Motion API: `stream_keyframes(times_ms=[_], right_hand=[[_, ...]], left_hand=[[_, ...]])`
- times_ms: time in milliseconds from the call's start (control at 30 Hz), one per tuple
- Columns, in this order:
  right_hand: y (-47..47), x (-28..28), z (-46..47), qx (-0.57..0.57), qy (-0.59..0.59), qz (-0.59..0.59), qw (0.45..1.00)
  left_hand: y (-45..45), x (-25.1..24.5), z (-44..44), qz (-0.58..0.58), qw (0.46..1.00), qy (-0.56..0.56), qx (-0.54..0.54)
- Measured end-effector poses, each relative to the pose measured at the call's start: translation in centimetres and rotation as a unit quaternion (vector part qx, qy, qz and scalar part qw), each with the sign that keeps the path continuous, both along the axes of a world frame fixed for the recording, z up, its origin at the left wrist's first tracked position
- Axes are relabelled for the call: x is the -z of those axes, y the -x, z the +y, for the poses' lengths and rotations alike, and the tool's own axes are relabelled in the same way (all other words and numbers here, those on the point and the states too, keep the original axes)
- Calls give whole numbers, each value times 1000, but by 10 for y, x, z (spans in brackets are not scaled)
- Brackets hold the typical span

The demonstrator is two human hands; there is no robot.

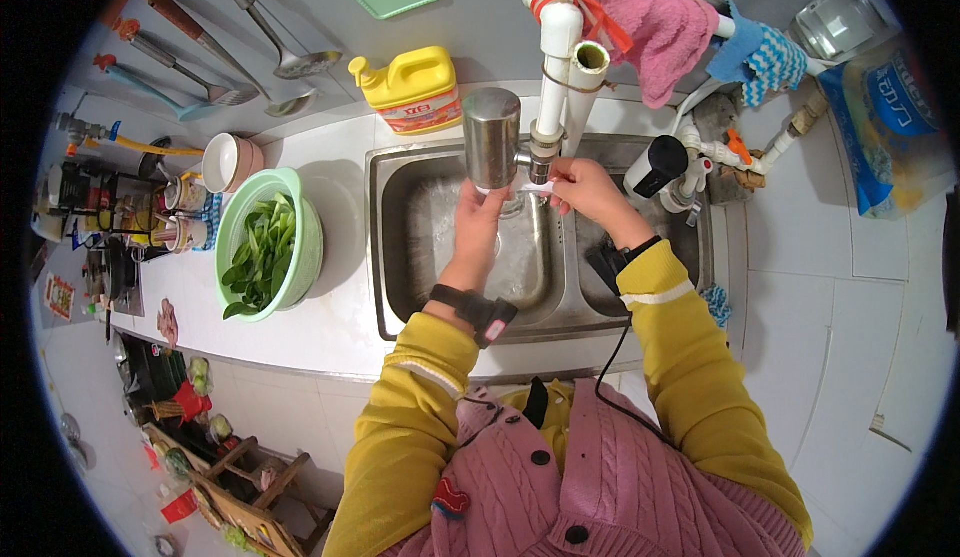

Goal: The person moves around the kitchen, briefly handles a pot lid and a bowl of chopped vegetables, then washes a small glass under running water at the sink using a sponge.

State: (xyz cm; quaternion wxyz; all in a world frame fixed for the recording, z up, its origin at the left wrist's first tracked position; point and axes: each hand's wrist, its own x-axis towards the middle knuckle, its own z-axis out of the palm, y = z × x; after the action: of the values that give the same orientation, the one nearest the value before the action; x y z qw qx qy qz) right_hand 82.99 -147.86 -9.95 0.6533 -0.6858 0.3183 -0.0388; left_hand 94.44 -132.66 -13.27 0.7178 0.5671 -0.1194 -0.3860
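Over the left basin of a stainless steel double sink [379, 257], my left hand [480, 215] is raised just below a metal cylinder fixed to the tap, seemingly a faucet water filter [492, 136]. My right hand [589, 189] is beside the tap [541, 155], thumb and fingertips pinched together. Between both hands shows a small white object [534, 186], gripped from either side. The cylinder and tap hide much of it, so its kind is unclear. Something clear and blurred, perhaps water, appears below it.
On the left counter stands a green plastic colander [311, 257] with leafy greens [262, 249]. Behind the sink are a yellow detergent jug [411, 91] and white pipes [559, 69] hung with a pink cloth [660, 39]. Another filter-like device [657, 167] stands by the right basin.
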Motion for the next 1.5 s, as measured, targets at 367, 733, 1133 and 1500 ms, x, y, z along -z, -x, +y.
stream_keyframes(times_ms=[367, 733, 1133, 1500], right_hand=[[-7, 12, 22, 47, 34, 16, 998], [9, 9, 12, 157, -131, -82, 975], [4, -3, 43, -43, 466, -122, 875], [-4, 14, 42, 117, 141, -37, 982]], left_hand=[[6, -1, -1, 12, 999, 43, -7], [-11, 16, 7, 77, 995, 57, -34], [6, 3, 4, 84, 996, 28, 0], [6, -1, 9, 61, 998, 12, 14]])
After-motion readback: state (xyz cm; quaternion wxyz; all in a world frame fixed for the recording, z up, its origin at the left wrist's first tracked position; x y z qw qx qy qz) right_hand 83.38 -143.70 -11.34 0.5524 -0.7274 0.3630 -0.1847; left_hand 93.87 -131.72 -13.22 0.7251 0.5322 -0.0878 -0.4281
